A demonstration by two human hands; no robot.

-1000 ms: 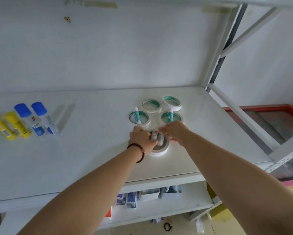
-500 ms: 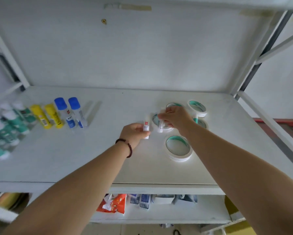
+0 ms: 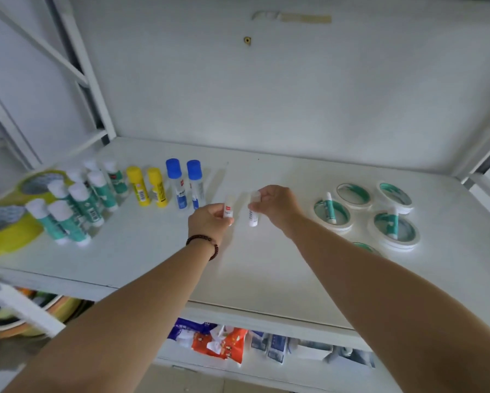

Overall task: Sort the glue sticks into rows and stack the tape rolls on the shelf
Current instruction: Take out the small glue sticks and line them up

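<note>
Both hands have moved left across the shelf (image 3: 266, 268), away from the tape rolls and toward the glue stick rows. Left hand (image 3: 209, 221) pinches a small white glue stick (image 3: 228, 209) with a red label, held upright just right of the two blue-capped glue sticks (image 3: 184, 182). Right hand (image 3: 276, 205) grips a second white glue stick (image 3: 253, 212) just beside the first. White tape rolls (image 3: 351, 195) lie flat to the right, two with green-and-white glue sticks (image 3: 331, 208) resting inside.
</note>
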